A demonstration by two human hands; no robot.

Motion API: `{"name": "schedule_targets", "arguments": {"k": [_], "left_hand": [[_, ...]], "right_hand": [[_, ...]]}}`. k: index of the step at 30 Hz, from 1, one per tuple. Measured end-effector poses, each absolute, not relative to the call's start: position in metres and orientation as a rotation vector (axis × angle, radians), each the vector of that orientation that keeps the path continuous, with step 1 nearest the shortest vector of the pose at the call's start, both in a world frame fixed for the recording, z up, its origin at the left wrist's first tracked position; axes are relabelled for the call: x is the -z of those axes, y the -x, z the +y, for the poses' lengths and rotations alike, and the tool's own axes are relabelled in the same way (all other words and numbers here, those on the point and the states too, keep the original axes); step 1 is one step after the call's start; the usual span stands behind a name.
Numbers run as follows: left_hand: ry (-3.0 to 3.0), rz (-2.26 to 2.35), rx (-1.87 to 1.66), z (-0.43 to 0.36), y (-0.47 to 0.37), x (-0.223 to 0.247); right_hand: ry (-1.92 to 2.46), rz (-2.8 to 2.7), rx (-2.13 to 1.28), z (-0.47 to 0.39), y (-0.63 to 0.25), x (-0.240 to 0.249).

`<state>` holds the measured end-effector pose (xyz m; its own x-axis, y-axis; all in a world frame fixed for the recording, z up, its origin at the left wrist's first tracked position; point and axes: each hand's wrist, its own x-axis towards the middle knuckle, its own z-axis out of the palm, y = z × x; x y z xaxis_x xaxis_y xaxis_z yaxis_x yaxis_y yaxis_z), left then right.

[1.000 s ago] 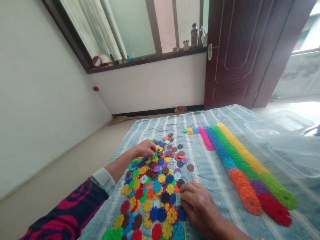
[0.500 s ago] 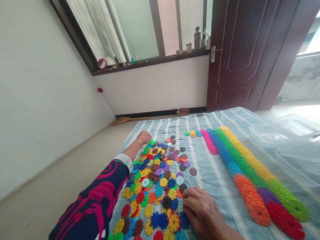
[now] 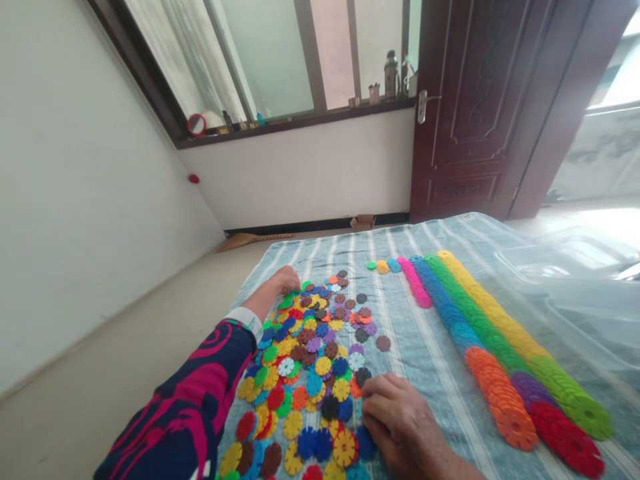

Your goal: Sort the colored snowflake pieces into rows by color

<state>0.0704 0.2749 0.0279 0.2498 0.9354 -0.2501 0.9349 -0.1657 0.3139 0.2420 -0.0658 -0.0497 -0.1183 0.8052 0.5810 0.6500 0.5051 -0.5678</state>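
Striped blue-and-white cloth [image 3: 407, 333]: spread flat. Clear plastic container [image 3: 565, 260]: placed toward right edge. Overlapping disc rows [image 3: 473, 320], colour-sorted: laid along right half. Loose notched discs [image 3: 323, 365]: scattered toward left edge. Right hand [image 3: 400, 413]: curled beside these, grip hidden. Left hand [image 3: 287, 280]: bunched near far-left corner, at green discs [image 3: 286, 303]; any pinch cannot be told.

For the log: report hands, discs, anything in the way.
Left hand at green discs, far end of pile. Right hand at pile's near right edge. Disc rows at right; tub beyond, clear of both hands.
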Motion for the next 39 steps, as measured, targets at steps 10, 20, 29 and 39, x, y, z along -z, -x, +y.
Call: {"name": "schedule_targets", "arguments": {"k": [10, 20, 29, 39], "left_hand": [[-2.091, 1.79, -0.191, 0.27, -0.078, -0.047], [-2.233, 1.38, -0.444, 0.261, -0.19, -0.04], [-2.399, 1.291, -0.363, 0.263, -0.262, -0.014], [-2.522, 1.339, -0.351, 0.259, -0.258, -0.011]], "right_hand": [[1.205, -1.833, -0.191, -0.065, -0.241, 0.05], [1.17, -1.785, -0.085, -0.057, -0.239, 0.056], [1.174, -1.782, -0.046, -0.054, -0.239, 0.061], [1.185, -1.788, -0.026, -0.053, -0.239, 0.061]]}}
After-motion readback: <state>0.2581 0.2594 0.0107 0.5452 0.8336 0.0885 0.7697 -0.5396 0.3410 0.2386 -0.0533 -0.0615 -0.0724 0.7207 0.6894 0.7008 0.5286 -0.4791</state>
